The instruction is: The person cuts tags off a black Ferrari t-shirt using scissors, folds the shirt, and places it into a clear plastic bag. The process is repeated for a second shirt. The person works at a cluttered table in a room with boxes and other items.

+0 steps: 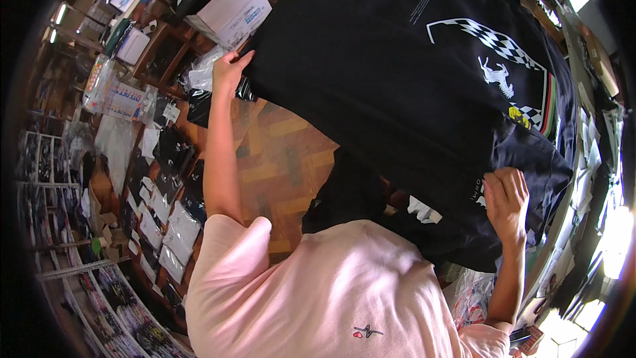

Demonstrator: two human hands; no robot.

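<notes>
A large black shirt (pixel 371 53) is spread out in front of me, filling the upper middle of the head view. Its printed part shows a checkered band, a white horse figure and a small yellow emblem. At the shirt's far left edge, my left hand (pixel 227 76) pinches the cloth with the arm stretched out. My right hand (pixel 507 202) is closed on the nearer right part, beside small white lettering, with the cloth bunched there. The fingertips of the right hand are partly hidden.
White cardboard boxes (pixel 235 10) stand past my left hand. Clear plastic bags (pixel 126 99) and several packed garments (pixel 179 238) lie to the left, near shelves (pixel 50 185) of stacked packages. Parquet floor (pixel 285 159) shows below the shirt. Bright light enters at the right.
</notes>
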